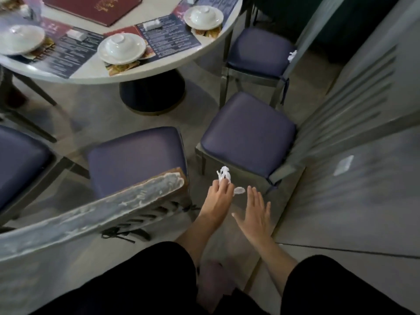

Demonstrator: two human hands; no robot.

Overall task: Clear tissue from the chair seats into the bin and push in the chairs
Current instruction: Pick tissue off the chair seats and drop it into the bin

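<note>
Left hand point(219, 196) pinched a crumpled, ragged white tissue wad point(223, 175) in its fingertips, just off the corner of the purple chair seat point(247, 135). Right hand point(256, 215) was flat and holding nothing. A second tissue point(292, 55) lay at the edge of the far chair seat point(256, 48).

Left hand point(219, 196) is reaching forward and down on a bare left forearm point(193, 230), fingers curling and pinching a crumpled white paper tissue point(223, 175) at the fingertips. Right hand point(256, 215) is hovering just beside it, palm down, fingers straight and slightly spread, thumb sticking out toward the left hand, holding nothing. Bare right forearm point(272, 253) is angling inward, and the hands are sitting near each other but apart.
</note>
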